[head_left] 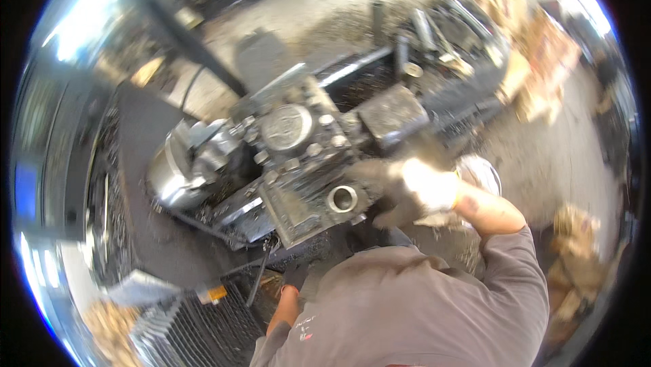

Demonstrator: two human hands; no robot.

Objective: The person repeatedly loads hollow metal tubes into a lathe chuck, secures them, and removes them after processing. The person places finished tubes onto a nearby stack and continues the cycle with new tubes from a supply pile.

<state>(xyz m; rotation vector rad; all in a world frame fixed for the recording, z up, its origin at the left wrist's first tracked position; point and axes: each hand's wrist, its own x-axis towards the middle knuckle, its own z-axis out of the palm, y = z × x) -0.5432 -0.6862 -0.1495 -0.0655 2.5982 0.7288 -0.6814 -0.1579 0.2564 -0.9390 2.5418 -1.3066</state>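
Observation:
A lathe fills the middle of the view. My right hand (401,192), in a dirty glove with a pale cuff, is beside the right edge of the carriage; motion smears its fingers, and what they touch is unclear. Just left of it a metal ring (342,199) rests on the carriage top (295,214). Behind the ring stands the bolted tool post (288,126). The three-jaw chuck (178,167) is at the left. Low at my waist is my left hand (293,275), dark-gloved and partly hidden by my shirt, close to a thin lever (258,279).
Metal bars and tools lie on a dark tray (468,48) at the back right. A rectangular metal block (392,115) is right of the tool post. Brown paper sacks (542,62) stand on the right. A ribbed metal stack (196,326) sits at the lower left.

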